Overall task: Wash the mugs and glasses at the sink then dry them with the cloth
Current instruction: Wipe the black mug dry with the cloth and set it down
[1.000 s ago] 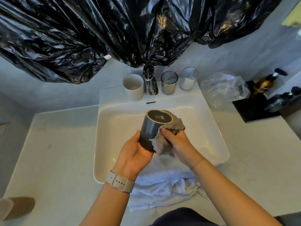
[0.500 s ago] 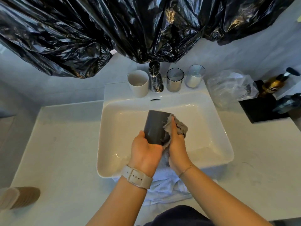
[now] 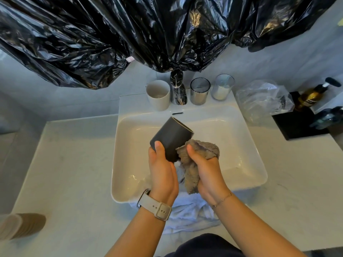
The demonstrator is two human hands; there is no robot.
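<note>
Head view, only camera. Left hand (image 3: pixel 161 170) grips the dark grey mug (image 3: pixel 171 140) at frame centre, thumb on its wall, fingers curled round the lower part; mug is tilted, mouth pointing up and right, held over the basin of the white sink (image 3: pixel 246 145). Right hand (image 3: pixel 207 166) clutches the grey-brown cloth (image 3: pixel 196 158), fingers closed round a bunch of it; cloth lies just beside the mug's lower right side, possibly touching, contact not clear. A white towel (image 3: pixel 189 210) is draped over the sink's near edge, below both wrists.

Upper centre of frame, on the back ledge: white mug (image 3: pixel 158 95) left of the tap (image 3: pixel 178 91); two glasses (image 3: pixel 200 93) to its right, upright. Black plastic sheeting (image 3: pixel 130 34) fills the top of the frame. Clear plastic bag (image 3: pixel 263 97) and pump bottles (image 3: pixel 311 95) at right.

Judgement: drying step on the grey mug, tap apparently not running. Whether the ledge items are already washed cannot be told. Next move likely calls for working the cloth round the wall and into the mouth while the left hand turns the mug, then setting it down.
</note>
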